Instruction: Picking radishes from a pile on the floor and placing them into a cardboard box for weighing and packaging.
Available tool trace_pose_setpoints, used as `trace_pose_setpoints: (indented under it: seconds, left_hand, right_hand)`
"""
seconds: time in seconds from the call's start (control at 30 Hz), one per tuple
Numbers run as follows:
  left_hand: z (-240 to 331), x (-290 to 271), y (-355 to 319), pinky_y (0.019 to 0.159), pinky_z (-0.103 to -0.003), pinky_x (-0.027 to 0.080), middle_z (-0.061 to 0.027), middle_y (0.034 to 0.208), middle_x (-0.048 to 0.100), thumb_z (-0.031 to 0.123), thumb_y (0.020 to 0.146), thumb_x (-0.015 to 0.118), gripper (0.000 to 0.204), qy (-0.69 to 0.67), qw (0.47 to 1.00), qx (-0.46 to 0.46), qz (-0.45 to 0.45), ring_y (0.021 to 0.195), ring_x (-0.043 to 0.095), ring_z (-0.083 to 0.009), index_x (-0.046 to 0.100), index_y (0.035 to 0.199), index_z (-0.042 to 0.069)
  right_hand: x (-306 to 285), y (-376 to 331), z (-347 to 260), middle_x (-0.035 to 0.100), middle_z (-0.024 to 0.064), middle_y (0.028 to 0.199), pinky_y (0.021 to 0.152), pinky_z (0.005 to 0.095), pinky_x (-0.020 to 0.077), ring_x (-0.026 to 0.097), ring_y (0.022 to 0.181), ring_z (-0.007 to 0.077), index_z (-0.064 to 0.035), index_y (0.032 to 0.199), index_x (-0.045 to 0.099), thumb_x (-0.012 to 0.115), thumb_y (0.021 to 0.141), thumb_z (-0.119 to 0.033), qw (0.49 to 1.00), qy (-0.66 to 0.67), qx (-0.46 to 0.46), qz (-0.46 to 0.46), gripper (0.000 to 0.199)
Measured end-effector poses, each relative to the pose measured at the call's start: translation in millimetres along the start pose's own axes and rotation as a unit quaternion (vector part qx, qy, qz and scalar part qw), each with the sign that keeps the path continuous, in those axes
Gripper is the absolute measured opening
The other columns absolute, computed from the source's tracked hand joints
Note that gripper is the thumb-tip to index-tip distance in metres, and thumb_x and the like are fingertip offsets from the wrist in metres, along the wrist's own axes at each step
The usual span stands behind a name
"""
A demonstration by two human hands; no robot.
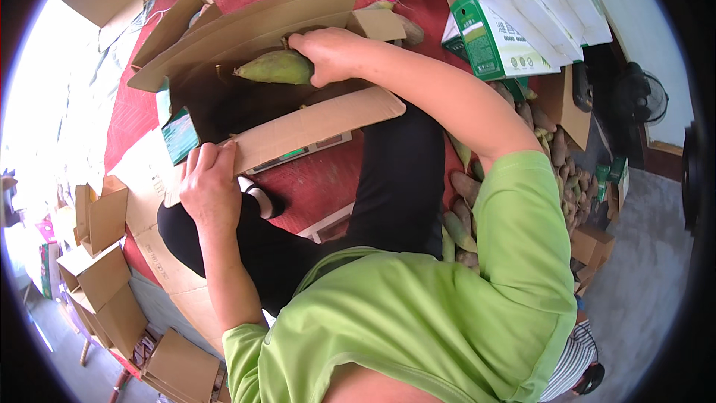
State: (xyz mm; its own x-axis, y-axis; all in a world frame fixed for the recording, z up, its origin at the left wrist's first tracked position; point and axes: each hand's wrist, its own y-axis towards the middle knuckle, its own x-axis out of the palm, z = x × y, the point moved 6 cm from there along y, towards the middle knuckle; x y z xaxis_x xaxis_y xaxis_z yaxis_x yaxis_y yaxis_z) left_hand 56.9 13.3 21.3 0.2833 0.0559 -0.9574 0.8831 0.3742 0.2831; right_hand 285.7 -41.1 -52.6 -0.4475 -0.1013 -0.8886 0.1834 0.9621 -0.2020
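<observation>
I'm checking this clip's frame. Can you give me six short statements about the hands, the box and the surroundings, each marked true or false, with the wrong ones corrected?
1. The right hand holds a tapered green vegetable. True.
2. The left hand is deep inside the box. False: it is at the left end of the near flap.
3. The cardboard box has its flaps open. True.
4. The vegetable pile lies to the person's left. False: it lies to the right.
5. The person's shirt is black. False: it is light green.
6. A black fan shows at the picture's right. True.
</observation>
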Motion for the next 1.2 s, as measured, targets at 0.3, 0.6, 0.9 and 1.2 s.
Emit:
trace_pose_setpoints:
  seconds: [0.3,0.6,0.9,1.2]
  left_hand:
    - [-3,1,-3,0.074,-0.035,0.050,-0.0017,0.083,0.058,0.001,0.071,0.063,0.031,0.022,0.999,-0.022,-0.022,0.085,0.060,-0.0223,0.070,0.097,0.016]
    - [2,7,-2,0.076,-0.036,0.050,-0.0024,0.084,0.058,-0.006,0.065,0.063,0.041,-0.001,1.000,-0.023,-0.021,0.086,0.060,-0.0232,0.071,0.100,0.015]
    - [-3,12,-7,0.070,-0.034,0.052,-0.0005,0.086,0.061,-0.007,0.068,0.060,0.042,0.026,0.998,-0.039,-0.031,0.085,0.062,-0.0212,0.071,0.102,0.015]
    - [4,7,-3,0.072,-0.034,0.052,-0.0041,0.083,0.061,-0.007,0.067,0.060,0.041,0.017,1.000,-0.020,-0.005,0.080,0.062,-0.0229,0.071,0.101,0.012]
  right_hand:
    - [-52,-77,53,0.067,0.0071,0.096,0.074,0.0313,0.0506,0.065,0.086,0.0176,-0.0054,0.116,0.059,0.071,0.079,-0.026,0.940,0.235,0.107,0.223,0.043]
    - [94,-287,200,0.069,0.0128,0.096,0.080,0.0356,0.0514,0.066,0.090,0.0263,-0.0051,0.104,0.064,0.069,0.080,-0.023,0.850,0.225,0.337,0.337,0.030]
    - [283,-411,187,0.064,0.0146,0.107,0.088,0.0445,0.0489,0.059,0.104,0.0358,-0.0093,0.104,0.065,0.060,0.081,-0.021,0.800,0.092,0.589,0.067,0.026]
    - [293,-514,175,0.045,0.0037,0.135,0.097,0.0512,0.0398,0.040,0.130,0.0244,-0.0178,0.131,0.046,0.063,0.081,-0.019,0.703,-0.047,0.693,-0.149,0.053]
